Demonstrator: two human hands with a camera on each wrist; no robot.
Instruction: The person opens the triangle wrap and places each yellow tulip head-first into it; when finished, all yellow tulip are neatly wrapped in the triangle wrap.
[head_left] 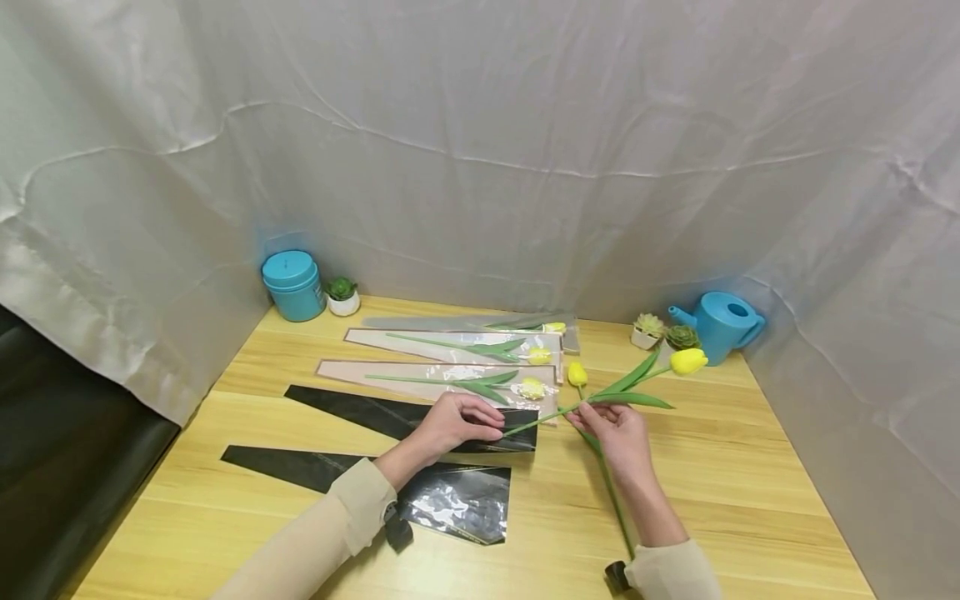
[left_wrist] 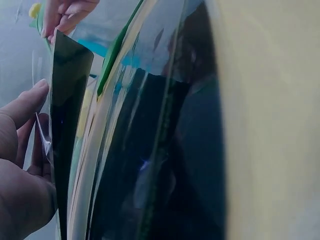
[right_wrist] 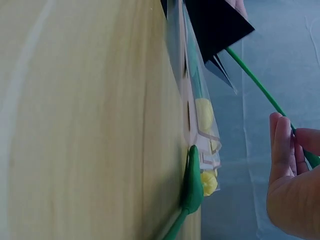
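My right hand (head_left: 618, 429) pinches a yellow artificial tulip (head_left: 688, 361) by its green stem, just below the leaves. The flower points up to the right and the stem slants down to the left. At the stem's lower end, my left hand (head_left: 461, 425) grips the wide end of a black flower sleeve (head_left: 337, 402) with a clear front. In the left wrist view, thumb and fingers are at the sleeve's clear film (left_wrist: 44, 134), and the black back (left_wrist: 70, 100) stands raised. The stem (right_wrist: 255, 80) meets the lifted sleeve mouth in the right wrist view.
Another black sleeve (head_left: 465, 500) lies nearer me. A second tulip (head_left: 577, 374) lies under my right forearm. Farther back are several sleeves with tulips inside, such as a pink-edged one (head_left: 420, 372). A blue canister (head_left: 292, 287), a blue watering can (head_left: 723, 325) and small potted succulents (head_left: 343, 297) line the back.
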